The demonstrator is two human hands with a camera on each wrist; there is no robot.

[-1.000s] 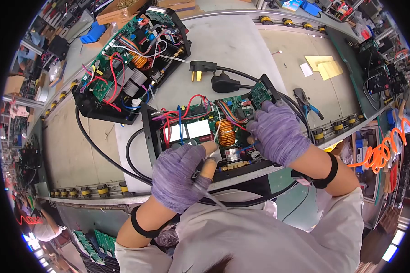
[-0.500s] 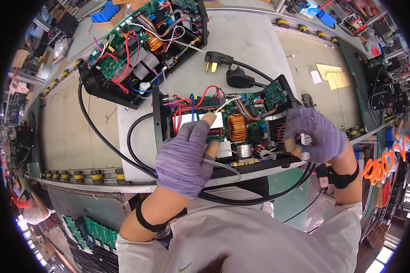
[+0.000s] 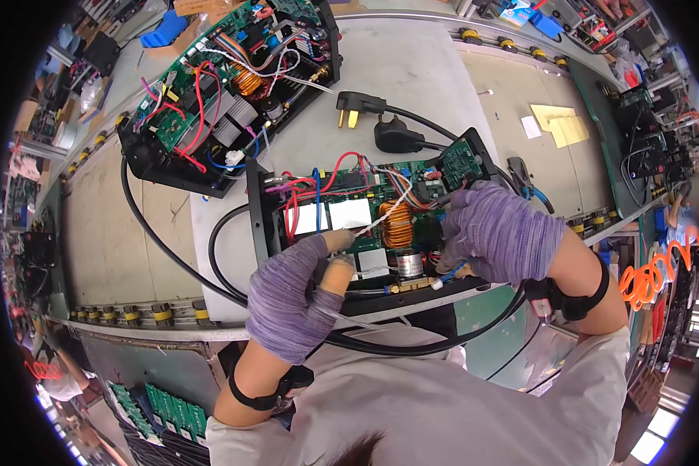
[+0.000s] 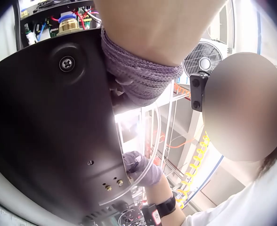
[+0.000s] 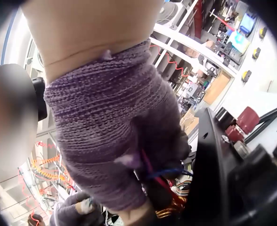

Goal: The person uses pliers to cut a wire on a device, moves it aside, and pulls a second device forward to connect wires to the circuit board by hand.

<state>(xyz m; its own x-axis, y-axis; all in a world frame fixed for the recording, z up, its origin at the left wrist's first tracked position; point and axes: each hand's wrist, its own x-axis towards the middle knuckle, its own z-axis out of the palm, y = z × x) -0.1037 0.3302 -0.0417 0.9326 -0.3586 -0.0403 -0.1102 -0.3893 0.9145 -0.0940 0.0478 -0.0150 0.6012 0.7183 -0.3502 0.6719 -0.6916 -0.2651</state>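
Note:
An opened device chassis (image 3: 255, 210) with a green circuit board lies on the table edge, a copper coil (image 3: 397, 225) and a silver cylindrical capacitor (image 3: 410, 265) inside it. My left hand (image 3: 291, 299), in a purple glove with bare thumb and index tips, is at its front left. A clear tube (image 3: 373, 323) trails from that hand's grip and arcs down in the left wrist view. A white twisted wire (image 3: 396, 203) runs close by the index tip. The gloved right hand (image 3: 505, 233) curls over the right end, red and blue wires (image 5: 169, 173) at its fingers. A white connector (image 3: 438, 284) shows below the fingertips.
A second opened device (image 3: 233, 101) stands at the back left. Two black power plugs (image 3: 396, 133) lie behind the near chassis. Pliers (image 3: 530, 182) and yellow papers (image 3: 563, 126) are to the right. A thick black cable (image 3: 443, 346) loops under the front edge.
The right hand moved right, off the chassis, then came back over its right end. The left hand reached in over the board, then drew back slightly, the clear tube still with it.

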